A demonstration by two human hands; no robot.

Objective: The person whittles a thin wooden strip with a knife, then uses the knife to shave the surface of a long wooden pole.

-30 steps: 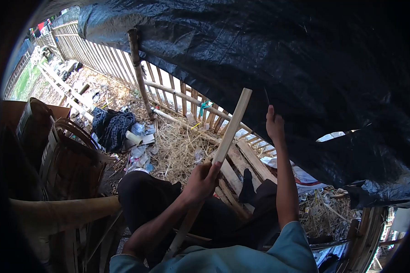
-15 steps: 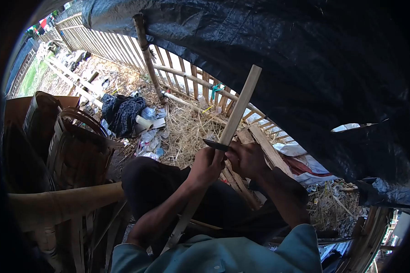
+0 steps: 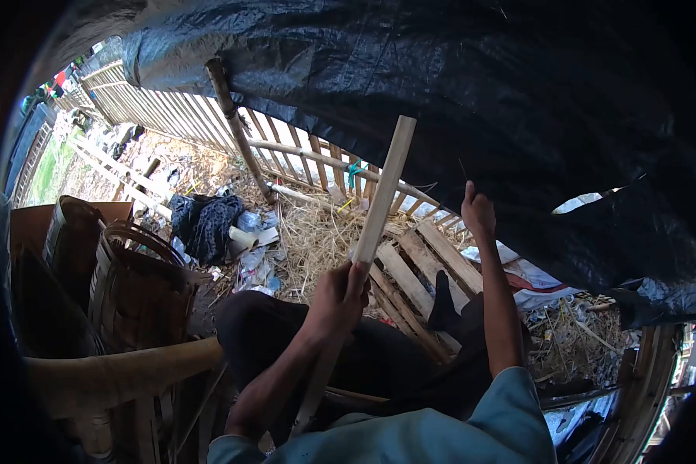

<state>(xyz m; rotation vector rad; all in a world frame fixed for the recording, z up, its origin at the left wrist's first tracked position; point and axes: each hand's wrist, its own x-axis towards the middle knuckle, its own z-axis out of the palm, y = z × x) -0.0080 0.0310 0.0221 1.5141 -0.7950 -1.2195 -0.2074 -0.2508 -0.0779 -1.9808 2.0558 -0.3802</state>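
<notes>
My left hand [image 3: 339, 300] is closed around a long, flat, pale bamboo strip [image 3: 385, 189]. The strip slants up and away from my lap, its lower end running down beside my torso. Off to the right and raised, my right hand [image 3: 478, 213] is closed on the knife [image 3: 462, 169]. Its dark blade shows only as a thin edge above the fist, apart from the strip, and the handle is hidden in the fingers. A thin curved sliver [image 3: 425, 185] shows beside the strip.
Tall woven baskets [image 3: 143, 286] and a thick bamboo pole [image 3: 124, 366] stand left. Wooden planks [image 3: 417, 274] and straw [image 3: 309, 232] lie ahead, with a slatted fence [image 3: 294, 143] beyond. A black tarp [image 3: 479, 85] hangs low above and to the right.
My right hand has moved up and right with the knife, away from the bamboo strip. My left hand still holds the strip, now lower and slightly left in view.
</notes>
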